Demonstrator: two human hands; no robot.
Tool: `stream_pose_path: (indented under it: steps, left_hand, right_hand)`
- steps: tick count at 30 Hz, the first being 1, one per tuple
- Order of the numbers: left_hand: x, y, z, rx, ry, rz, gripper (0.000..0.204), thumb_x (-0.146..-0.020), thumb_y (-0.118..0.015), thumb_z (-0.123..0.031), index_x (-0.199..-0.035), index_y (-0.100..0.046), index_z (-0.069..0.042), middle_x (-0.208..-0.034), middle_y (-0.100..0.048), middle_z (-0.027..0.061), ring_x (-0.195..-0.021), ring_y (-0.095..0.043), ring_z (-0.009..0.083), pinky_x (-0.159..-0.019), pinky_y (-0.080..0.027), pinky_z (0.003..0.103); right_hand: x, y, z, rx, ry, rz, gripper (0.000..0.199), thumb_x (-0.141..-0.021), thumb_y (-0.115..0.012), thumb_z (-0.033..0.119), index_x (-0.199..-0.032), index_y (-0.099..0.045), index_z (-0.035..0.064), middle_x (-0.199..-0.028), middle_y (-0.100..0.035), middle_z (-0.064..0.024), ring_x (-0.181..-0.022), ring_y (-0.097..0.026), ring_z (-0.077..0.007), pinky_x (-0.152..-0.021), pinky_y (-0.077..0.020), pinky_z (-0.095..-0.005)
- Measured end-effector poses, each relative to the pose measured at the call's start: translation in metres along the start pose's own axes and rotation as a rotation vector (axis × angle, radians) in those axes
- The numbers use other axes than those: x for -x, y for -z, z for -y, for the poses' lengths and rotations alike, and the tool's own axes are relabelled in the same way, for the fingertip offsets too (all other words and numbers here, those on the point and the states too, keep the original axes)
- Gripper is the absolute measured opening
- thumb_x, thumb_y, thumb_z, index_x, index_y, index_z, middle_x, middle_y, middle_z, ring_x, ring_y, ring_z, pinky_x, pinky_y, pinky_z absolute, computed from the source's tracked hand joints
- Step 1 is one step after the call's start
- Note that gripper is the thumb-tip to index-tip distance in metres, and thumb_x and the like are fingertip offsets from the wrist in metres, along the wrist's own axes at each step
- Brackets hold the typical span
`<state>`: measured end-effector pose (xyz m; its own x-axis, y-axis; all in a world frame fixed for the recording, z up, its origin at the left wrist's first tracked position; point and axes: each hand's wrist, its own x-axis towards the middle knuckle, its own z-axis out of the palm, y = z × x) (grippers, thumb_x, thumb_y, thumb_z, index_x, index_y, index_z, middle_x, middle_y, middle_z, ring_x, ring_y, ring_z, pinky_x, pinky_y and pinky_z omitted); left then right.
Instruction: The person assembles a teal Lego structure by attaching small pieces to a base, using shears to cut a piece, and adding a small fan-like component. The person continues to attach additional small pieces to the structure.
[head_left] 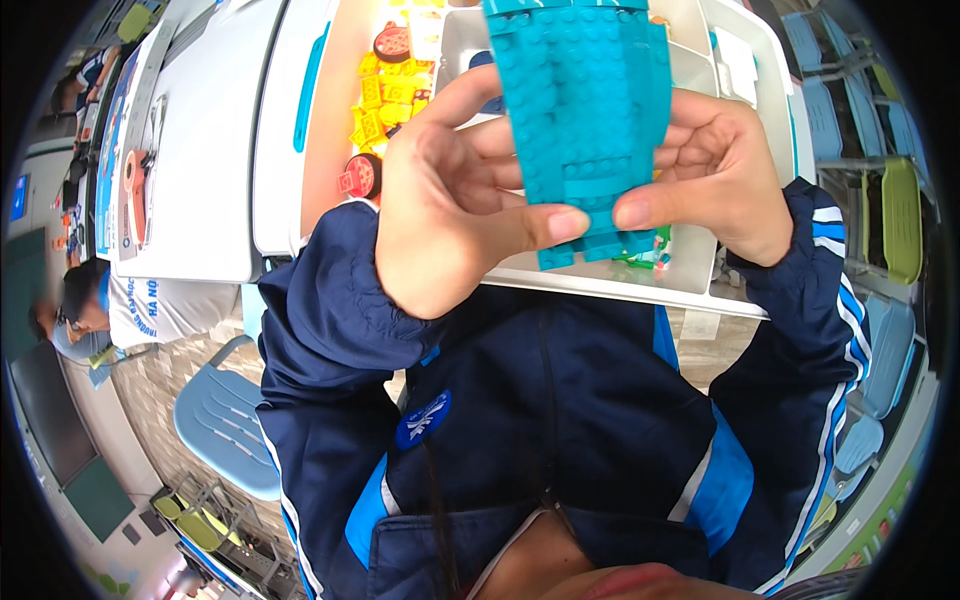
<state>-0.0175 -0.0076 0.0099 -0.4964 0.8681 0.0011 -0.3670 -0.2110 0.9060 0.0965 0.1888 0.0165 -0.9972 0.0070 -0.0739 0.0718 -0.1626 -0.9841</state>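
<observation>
A large teal toy-brick build (585, 110), studded and narrowing toward me, is held up between my two hands. My left hand (455, 190) grips its left side, thumb pressed on the narrow near end and fingers going behind it. From the right, my right hand (715, 165) grips the other side, its thumb on the near end beside the left thumb. The far end of the build is cut off by the top of the picture. What the fingertips touch behind the build is hidden.
Below the build lies a white compartment tray (640, 292). Yellow bricks (385, 100) and red-and-black wheels (366, 176) fill its left side. A white table (200, 150) stands to the left, with a blue chair (228, 425) and another person (165, 305) beyond.
</observation>
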Motion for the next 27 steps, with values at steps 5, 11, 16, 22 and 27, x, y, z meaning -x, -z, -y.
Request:
stream_pose_path:
  steps: [5, 11, 16, 22, 27]
  left_hand:
    - [-0.005, 0.002, 0.002, 0.021, -0.015, -0.037, 0.071, -0.076, -0.071, 0.021, -0.138, -0.038, 0.008, -0.121, -0.066, 0.0208, -0.109, -0.068, 0.0284, -0.089, -0.06, 0.038]
    - [-0.011, 0.008, 0.003, 0.247, 0.112, 0.005, 0.056, -0.09, -0.067, 0.004, -0.139, -0.039, 0.004, -0.123, -0.065, 0.0177, -0.11, -0.067, 0.0243, -0.091, -0.059, 0.04]
    - [-0.012, 0.007, -0.004, 0.377, 0.217, -0.054, 0.055, -0.09, -0.068, 0.001, -0.137, -0.04, 0.004, -0.123, -0.065, 0.0177, -0.109, -0.068, 0.025, -0.092, -0.059, 0.041]
    - [-0.013, 0.011, 0.004, 0.225, 0.162, -0.013, 0.057, -0.089, -0.069, 0.001, -0.138, -0.04, 0.002, -0.122, -0.065, 0.0174, -0.109, -0.067, 0.0252, -0.091, -0.059, 0.042]
    - [-0.007, 0.006, -0.001, 0.245, 0.08, -0.001, 0.059, -0.092, -0.068, -0.004, -0.142, -0.038, -0.003, -0.13, -0.061, 0.0157, -0.119, -0.062, 0.0254, -0.099, -0.052, 0.042]
  right_hand:
    - [-0.006, 0.007, 0.003, 0.043, -0.025, -0.002, 0.04, -0.084, -0.08, 0.011, -0.118, -0.064, -0.0028, -0.099, -0.074, -0.0099, -0.089, -0.072, -0.014, -0.081, -0.0574, -0.0266]
    - [-0.008, 0.016, 0.003, 0.069, -0.091, -0.02, 0.044, -0.093, -0.071, 0.033, -0.119, -0.065, -0.0013, -0.099, -0.073, -0.0079, -0.086, -0.072, -0.0147, -0.074, -0.0593, -0.0297]
    - [-0.009, 0.015, 0.008, -0.093, -0.186, 0.033, 0.042, -0.094, -0.069, 0.034, -0.118, -0.065, 0.0002, -0.104, -0.072, -0.0088, -0.091, -0.071, -0.0165, -0.076, -0.0601, -0.0328]
    - [-0.011, 0.018, 0.004, -0.08, -0.222, 0.041, 0.042, -0.095, -0.068, 0.033, -0.122, -0.063, 0.001, -0.106, -0.071, -0.009, -0.093, -0.071, -0.0162, -0.082, -0.0587, -0.0324]
    - [-0.011, 0.019, 0.0, 0.021, -0.064, -0.111, 0.051, -0.097, -0.064, 0.023, -0.142, -0.047, 0.0041, -0.123, -0.066, -0.0094, -0.108, -0.065, -0.0154, -0.094, -0.0525, -0.0308]
